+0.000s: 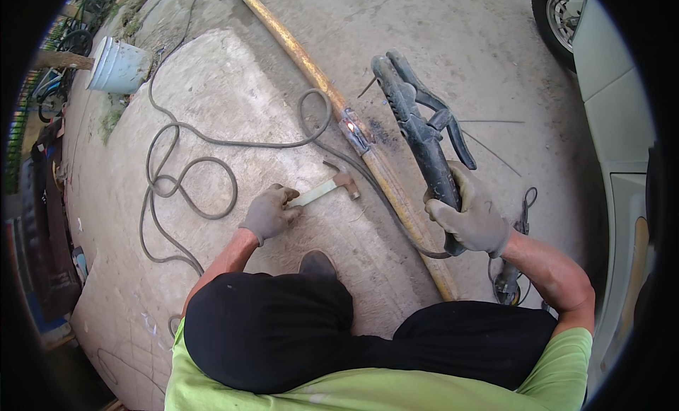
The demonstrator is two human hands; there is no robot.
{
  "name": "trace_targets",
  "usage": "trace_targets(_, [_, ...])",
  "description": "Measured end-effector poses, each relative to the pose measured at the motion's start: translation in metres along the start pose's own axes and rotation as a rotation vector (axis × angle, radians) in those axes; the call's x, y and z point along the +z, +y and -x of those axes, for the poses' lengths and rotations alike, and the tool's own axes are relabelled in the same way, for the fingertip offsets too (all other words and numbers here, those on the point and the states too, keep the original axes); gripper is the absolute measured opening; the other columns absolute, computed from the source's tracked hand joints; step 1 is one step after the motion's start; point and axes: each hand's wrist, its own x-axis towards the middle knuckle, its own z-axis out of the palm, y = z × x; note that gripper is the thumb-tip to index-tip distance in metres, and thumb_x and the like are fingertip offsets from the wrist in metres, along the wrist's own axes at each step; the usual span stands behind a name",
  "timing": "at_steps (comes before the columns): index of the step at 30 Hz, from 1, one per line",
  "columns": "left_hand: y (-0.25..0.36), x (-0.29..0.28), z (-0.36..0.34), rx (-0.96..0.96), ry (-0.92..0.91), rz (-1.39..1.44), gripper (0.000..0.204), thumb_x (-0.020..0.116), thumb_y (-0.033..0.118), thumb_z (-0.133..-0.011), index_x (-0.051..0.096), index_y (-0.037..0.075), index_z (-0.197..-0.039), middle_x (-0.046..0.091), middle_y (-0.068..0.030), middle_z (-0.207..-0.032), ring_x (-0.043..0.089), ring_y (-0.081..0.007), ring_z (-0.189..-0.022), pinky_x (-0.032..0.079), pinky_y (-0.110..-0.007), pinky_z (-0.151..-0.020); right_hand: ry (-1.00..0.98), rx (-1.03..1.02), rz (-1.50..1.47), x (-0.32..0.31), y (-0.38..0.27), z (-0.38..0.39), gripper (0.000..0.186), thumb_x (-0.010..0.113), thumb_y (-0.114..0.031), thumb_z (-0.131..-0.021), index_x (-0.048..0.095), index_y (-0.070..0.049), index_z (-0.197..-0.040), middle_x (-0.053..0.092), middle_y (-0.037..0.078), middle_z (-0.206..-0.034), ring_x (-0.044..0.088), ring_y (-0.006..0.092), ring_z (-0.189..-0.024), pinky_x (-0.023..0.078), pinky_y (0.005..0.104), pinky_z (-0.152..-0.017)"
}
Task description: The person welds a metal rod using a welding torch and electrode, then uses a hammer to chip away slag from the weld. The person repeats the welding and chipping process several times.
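Note:
My gloved left hand is closed around the pale handle of a hammer, whose rusty head points toward the pipe. My gloved right hand grips a black welding electrode holder, raised over the ground with its jaws pointing away from me. A short dark rod shows beside the jaws; I cannot tell whether they hold it. Between my hands runs a long rusty yellow pipe. A dark joint on it has a small bright spot.
Grey cable loops across the concrete at left and runs to the holder. Thin rods lie right of it. A grinder with a cord sits near my right forearm. A white bucket stands far left; a pale vehicle borders the right.

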Motion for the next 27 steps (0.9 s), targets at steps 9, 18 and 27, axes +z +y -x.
trace_targets(9, [0.117,-0.027,0.024,0.249,0.159,1.075,0.051,0.075,0.036,-0.108,0.061,-0.002,-0.14,0.069,-0.0094,-0.13,0.066,-0.0185,-0.119,0.053,-0.035,-0.104,-0.009,-0.381,0.34,0.114,-0.06,-0.067,0.065,0.078,-0.023,-0.091,0.056,0.004,-0.146,0.068,0.032,-0.114,0.071,0.0457,-0.103,0.059,0.0524,-0.085])
trace_targets(18, [0.036,-0.03,0.031,0.115,0.37,1.46,0.033,0.07,0.011,-0.104,0.058,-0.003,-0.132,0.068,-0.0086,-0.099,0.068,-0.0166,-0.083,0.065,-0.035,-0.079,-0.258,-0.554,0.353,0.125,-0.034,-0.063,0.058,0.075,-0.025,-0.092,0.062,0.001,-0.141,0.071,0.022,-0.119,0.072,0.0373,-0.108,0.059,0.0438,-0.096])
trace_targets(27, [0.005,0.005,0.062,-0.007,0.369,1.39,0.059,0.089,0.027,-0.093,0.059,-0.004,-0.134,0.067,-0.0061,-0.081,0.066,-0.0168,-0.063,0.058,-0.034,-0.06,-0.286,0.213,0.316,0.047,0.136,-0.021,0.052,0.074,-0.034,-0.095,0.07,0.005,-0.129,0.075,0.02,-0.112,0.073,0.0309,-0.102,0.058,0.0394,-0.093])
